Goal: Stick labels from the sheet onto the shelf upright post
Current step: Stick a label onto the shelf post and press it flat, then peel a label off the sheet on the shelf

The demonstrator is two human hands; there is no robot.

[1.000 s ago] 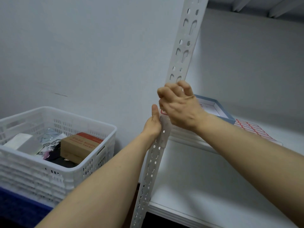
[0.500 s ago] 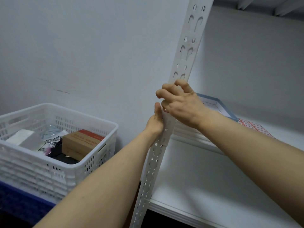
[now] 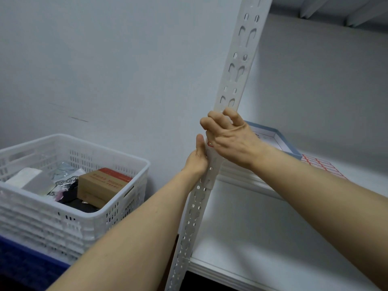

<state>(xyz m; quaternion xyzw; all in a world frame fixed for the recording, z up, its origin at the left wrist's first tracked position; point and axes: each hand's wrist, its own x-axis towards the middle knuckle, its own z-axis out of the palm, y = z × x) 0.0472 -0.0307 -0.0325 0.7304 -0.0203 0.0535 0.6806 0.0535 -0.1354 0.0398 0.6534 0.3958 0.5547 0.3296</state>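
The white perforated shelf upright post [image 3: 237, 66] runs diagonally from bottom centre to the top. My left hand [image 3: 197, 158] grips its left edge, with the thumb pointing up along it and the fingers hidden behind. My right hand [image 3: 226, 133] lies over the post's front just above, its fingers curled. It presses a red-edged label [image 3: 210, 144] against the post, and only a corner of the label shows under the hand. The label sheet [image 3: 321, 164], white with red-outlined labels, lies flat on the shelf board to the right.
A blue-rimmed shallow box [image 3: 287, 143] sits on the white shelf board [image 3: 262, 238] behind my right wrist. A white slotted crate [image 3: 117, 208] holding a cardboard box [image 3: 102, 183] and packets stands to the left, on something blue. The grey wall is close behind.
Both hands stay at the same spot on the post. Only the view has shifted slightly.
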